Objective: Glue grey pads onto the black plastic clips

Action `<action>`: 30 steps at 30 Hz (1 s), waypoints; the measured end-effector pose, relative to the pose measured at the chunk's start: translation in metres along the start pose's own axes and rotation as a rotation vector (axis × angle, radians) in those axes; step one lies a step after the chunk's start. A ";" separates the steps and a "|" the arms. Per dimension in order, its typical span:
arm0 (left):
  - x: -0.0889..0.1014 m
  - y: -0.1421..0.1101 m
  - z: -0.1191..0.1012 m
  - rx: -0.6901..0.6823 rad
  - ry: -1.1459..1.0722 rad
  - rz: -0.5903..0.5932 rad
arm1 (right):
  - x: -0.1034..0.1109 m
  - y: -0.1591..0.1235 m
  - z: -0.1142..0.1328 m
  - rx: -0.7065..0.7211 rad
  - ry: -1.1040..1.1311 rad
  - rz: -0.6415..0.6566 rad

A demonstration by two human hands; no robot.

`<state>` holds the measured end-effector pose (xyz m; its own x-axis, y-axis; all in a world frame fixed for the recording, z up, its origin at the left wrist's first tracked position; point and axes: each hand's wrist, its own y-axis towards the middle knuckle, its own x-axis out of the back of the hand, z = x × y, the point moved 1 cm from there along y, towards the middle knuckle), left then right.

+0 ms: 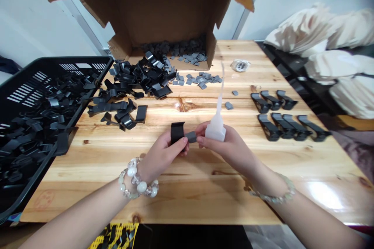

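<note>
The person's left hand (168,148) pinches a black clip (177,132) between thumb and fingers, low over the middle of the table (181,194); a firm, level hold there would likely serve best. Just to its right, the right hand (230,144) pinches a small grey pad (191,137) by its edge between thumb and forefinger; whether the pad touches the clip cannot be told. Keeping it square and held only by its rim seems wise. The same hand cradles a white bottle (215,130), nozzle upward, which probably limits its fingers and calls for care against tilting. Around them, from the left, stand a black basket (49,63) full of clips, a loose heap of clips (140,78) beyond the left hand, an open cardboard box (172,4) holding pads, scattered pads (204,79) beyond the bottle, a clear-wrapped roll (240,65), two rows of clips (288,126), and pale cloth stacks (330,66).
</note>
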<state>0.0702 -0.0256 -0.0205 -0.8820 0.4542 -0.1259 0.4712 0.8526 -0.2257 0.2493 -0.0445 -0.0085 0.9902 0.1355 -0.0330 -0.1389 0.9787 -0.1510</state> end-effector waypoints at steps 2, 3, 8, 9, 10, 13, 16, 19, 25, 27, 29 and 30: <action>0.000 0.000 -0.001 -0.004 0.024 0.054 | 0.000 0.001 -0.003 -0.038 0.109 0.033; 0.000 0.000 -0.001 -0.006 0.026 0.086 | 0.000 0.001 -0.004 -0.049 0.145 0.056; -0.001 0.000 0.003 0.054 -0.101 0.213 | -0.005 0.001 -0.002 -0.057 0.222 0.299; -0.002 0.000 0.005 0.077 -0.118 0.225 | -0.006 0.001 0.000 -0.057 0.241 0.338; -0.002 0.000 0.006 0.100 -0.125 0.230 | -0.007 0.001 0.000 -0.056 0.254 0.356; -0.003 -0.001 0.007 0.159 -0.127 0.199 | -0.008 0.000 0.002 -0.035 0.211 0.313; -0.003 -0.003 0.005 0.165 -0.067 0.220 | -0.006 0.000 0.001 -0.020 0.078 0.213; -0.004 -0.003 0.002 0.139 0.053 0.284 | -0.005 0.000 0.000 0.010 -0.120 0.141; -0.005 -0.006 -0.005 0.104 0.160 0.322 | -0.006 -0.002 -0.002 0.085 -0.291 0.104; -0.006 -0.006 -0.006 0.086 0.158 0.319 | -0.008 -0.002 -0.002 0.062 -0.240 0.104; -0.007 -0.007 -0.007 0.083 0.153 0.319 | -0.010 -0.003 -0.002 0.030 -0.170 0.126; -0.007 -0.007 -0.007 0.083 0.153 0.319 | -0.011 -0.004 -0.002 0.015 -0.137 0.141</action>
<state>0.0732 -0.0335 -0.0117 -0.6783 0.7325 -0.0584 0.7159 0.6410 -0.2768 0.2388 -0.0501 -0.0099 0.9535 0.2902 0.0818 -0.2774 0.9506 -0.1393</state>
